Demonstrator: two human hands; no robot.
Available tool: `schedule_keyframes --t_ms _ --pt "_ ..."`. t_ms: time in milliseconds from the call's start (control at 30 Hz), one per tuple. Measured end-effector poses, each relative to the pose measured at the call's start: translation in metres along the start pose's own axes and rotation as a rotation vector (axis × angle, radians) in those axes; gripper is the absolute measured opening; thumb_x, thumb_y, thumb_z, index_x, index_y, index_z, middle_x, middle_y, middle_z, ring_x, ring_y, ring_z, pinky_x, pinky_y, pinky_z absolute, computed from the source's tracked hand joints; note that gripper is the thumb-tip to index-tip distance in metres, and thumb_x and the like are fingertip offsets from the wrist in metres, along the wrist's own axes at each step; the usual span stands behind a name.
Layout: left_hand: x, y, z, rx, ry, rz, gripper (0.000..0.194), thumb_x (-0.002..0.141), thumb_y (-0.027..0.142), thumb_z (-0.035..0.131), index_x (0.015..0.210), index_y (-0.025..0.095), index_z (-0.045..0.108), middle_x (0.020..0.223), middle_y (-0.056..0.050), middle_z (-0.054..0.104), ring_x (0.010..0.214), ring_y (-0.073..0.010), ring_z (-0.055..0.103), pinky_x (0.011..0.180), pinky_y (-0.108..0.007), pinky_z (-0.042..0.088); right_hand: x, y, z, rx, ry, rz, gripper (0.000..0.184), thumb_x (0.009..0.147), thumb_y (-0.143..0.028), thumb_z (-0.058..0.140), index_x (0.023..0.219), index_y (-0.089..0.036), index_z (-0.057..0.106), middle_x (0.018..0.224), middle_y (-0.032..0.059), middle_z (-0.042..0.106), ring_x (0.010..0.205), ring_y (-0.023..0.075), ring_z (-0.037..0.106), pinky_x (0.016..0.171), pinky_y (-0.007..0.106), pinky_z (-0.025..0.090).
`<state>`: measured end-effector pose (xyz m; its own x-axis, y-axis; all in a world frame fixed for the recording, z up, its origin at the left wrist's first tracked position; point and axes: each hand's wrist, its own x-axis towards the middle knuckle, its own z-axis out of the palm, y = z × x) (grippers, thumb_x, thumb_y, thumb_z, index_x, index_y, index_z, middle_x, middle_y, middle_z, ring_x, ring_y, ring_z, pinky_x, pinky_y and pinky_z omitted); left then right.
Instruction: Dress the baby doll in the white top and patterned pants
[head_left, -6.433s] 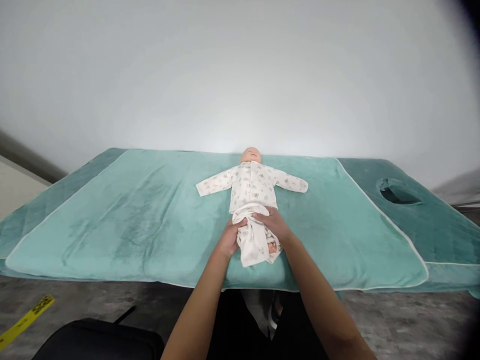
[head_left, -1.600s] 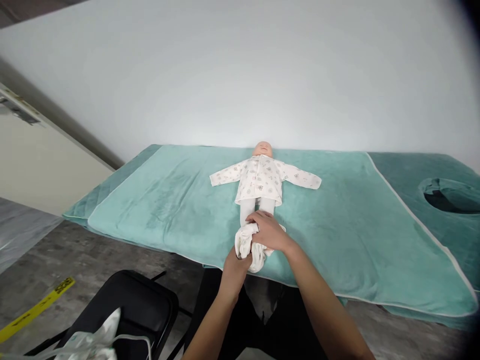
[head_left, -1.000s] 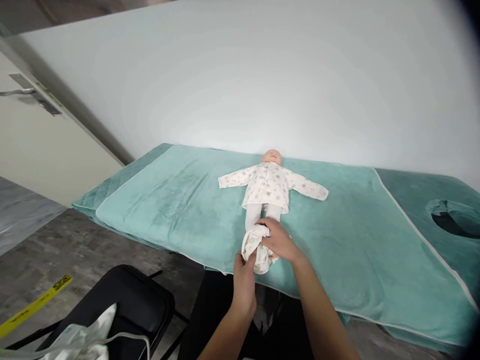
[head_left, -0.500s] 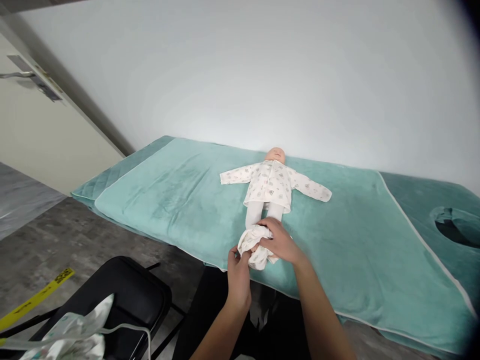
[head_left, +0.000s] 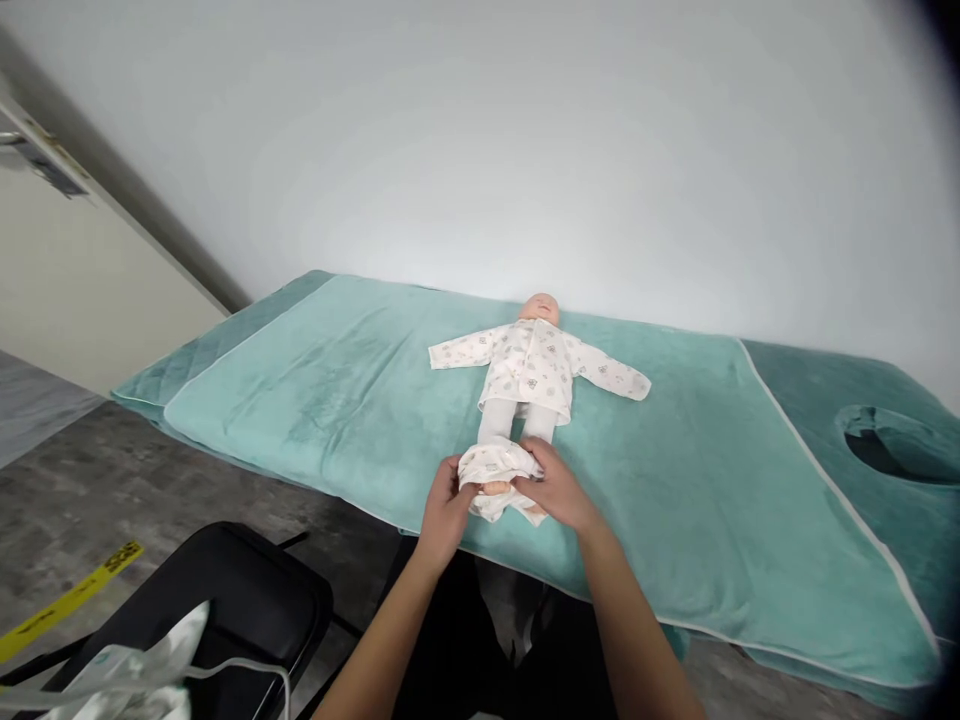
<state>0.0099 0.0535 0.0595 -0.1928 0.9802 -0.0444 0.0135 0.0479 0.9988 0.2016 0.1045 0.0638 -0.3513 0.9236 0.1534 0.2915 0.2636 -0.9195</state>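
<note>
A baby doll [head_left: 541, 308] lies on its back, its feet toward me, in a white patterned long-sleeved top [head_left: 529, 370] with the sleeves spread out. Bunched around its lower legs are white patterned baby pants [head_left: 491, 460]. My left hand [head_left: 448, 505] pinches the left edge of the pants, thumb in front. On the other side, my right hand [head_left: 551, 483] grips the right edge. Between my hands, a bit of the doll's foot [head_left: 495, 488] shows in the opening of the cloth. The doll's upper legs look pale grey-white.
The doll lies on a bed with a teal cover [head_left: 712, 480], which has a face hole [head_left: 900, 445] at the right end. A wall stands behind it. At lower left are a black folding chair [head_left: 255, 580] with cloth and a cable on it, and a door [head_left: 90, 270].
My left hand has moved left and up along the pants. The cloth is now spread wider between my hands, and the foot shows more. The view has shifted slightly.
</note>
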Motion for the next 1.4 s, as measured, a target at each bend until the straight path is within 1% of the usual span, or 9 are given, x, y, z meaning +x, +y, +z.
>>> schedule_keyframes --t_ms 133,300,533,700,833,1033,1167,1267,1400 --pt "0.032 -0.017 -0.016 0.334 -0.157 0.291 0.035 0.086 0.017 0.052 0.120 0.021 0.057 0.113 -0.006 0.066 0.103 -0.0215 0.063 0.092 -0.036 0.049 0.002 -0.001 0.003 0.062 0.031 0.062 0.024 0.076 -0.021 0.059 0.100 -0.022 0.060 0.096 0.0004 0.060 0.090 0.0205 0.057 0.081 0.032 0.045" --pt "0.057 -0.026 -0.008 0.522 -0.066 0.514 0.034 0.085 0.012 0.049 0.117 0.020 0.059 0.112 -0.010 0.065 0.105 -0.0244 0.061 0.095 -0.041 0.049 0.007 -0.004 0.008 0.040 0.135 0.151 0.027 0.074 -0.023 0.061 0.101 -0.021 0.058 0.093 -0.0007 0.061 0.087 0.0205 0.057 0.078 0.032 0.045" --pt "0.053 -0.006 -0.019 0.009 -0.141 0.150 0.045 0.068 0.018 0.067 0.113 0.021 0.068 0.113 -0.009 0.070 0.109 -0.0270 0.063 0.102 -0.043 0.047 0.001 0.018 0.010 0.093 0.190 0.002 0.029 0.082 -0.033 0.063 0.109 -0.023 0.057 0.111 0.0048 0.061 0.104 0.0233 0.059 0.093 0.037 0.048" --pt "0.085 -0.011 -0.041 -0.368 -0.215 0.026 0.045 0.072 0.030 0.076 0.116 0.023 0.067 0.127 -0.012 0.065 0.122 -0.0299 0.059 0.103 -0.046 0.047 0.011 0.024 -0.005 0.081 0.333 -0.024 0.029 0.090 -0.039 0.056 0.116 -0.026 0.054 0.117 0.0078 0.060 0.111 0.0244 0.059 0.095 0.042 0.050" --pt "0.131 -0.027 -0.017 -0.128 -0.180 0.186 0.057 0.074 0.030 0.077 0.127 0.026 0.059 0.139 -0.011 0.055 0.130 -0.0268 0.052 0.106 -0.043 0.046 0.043 0.008 -0.015 -0.344 0.544 -0.054 0.033 0.087 -0.038 0.057 0.118 -0.025 0.058 0.123 0.0110 0.056 0.116 0.0296 0.052 0.099 0.048 0.046" --pt "0.183 -0.016 0.033 0.369 -0.191 0.594 0.043 0.079 0.034 0.074 0.118 0.020 0.064 0.137 -0.016 0.050 0.133 -0.0301 0.047 0.113 -0.047 0.037 0.099 0.008 -0.011 -0.719 0.504 -0.077 0.039 0.078 -0.020 0.059 0.117 -0.020 0.062 0.120 0.0134 0.058 0.110 0.0320 0.049 0.100 0.049 0.039" --pt "0.193 -0.012 0.034 0.499 -0.160 0.738 0.019 0.091 0.037 0.059 0.099 0.022 0.068 0.117 -0.014 0.061 0.119 -0.0286 0.055 0.107 -0.047 0.041 0.115 0.029 -0.011 -0.584 0.620 -0.038 0.029 0.079 -0.017 0.051 0.105 -0.021 0.063 0.105 0.0093 0.060 0.100 0.0264 0.053 0.090 0.040 0.043" --pt "0.196 -0.019 0.029 0.474 -0.085 0.709 0.025 0.097 0.038 0.048 0.095 0.022 0.067 0.102 -0.013 0.064 0.107 -0.0268 0.059 0.100 -0.045 0.045 0.113 0.038 -0.013 -0.362 0.715 -0.026 0.019 0.085 -0.028 0.050 0.099 -0.021 0.061 0.095 0.0052 0.061 0.089 0.0218 0.055 0.082 0.034 0.045" --pt "0.194 -0.025 0.031 0.459 -0.172 0.720 0.032 0.088 0.042 0.063 0.115 0.024 0.065 0.120 -0.012 0.061 0.120 -0.0282 0.053 0.107 -0.044 0.040 0.106 0.038 -0.014 -0.214 0.752 0.036 0.023 0.088 -0.041 0.051 0.095 -0.021 0.061 0.091 0.0028 0.062 0.084 0.0196 0.054 0.077 0.032 0.045"
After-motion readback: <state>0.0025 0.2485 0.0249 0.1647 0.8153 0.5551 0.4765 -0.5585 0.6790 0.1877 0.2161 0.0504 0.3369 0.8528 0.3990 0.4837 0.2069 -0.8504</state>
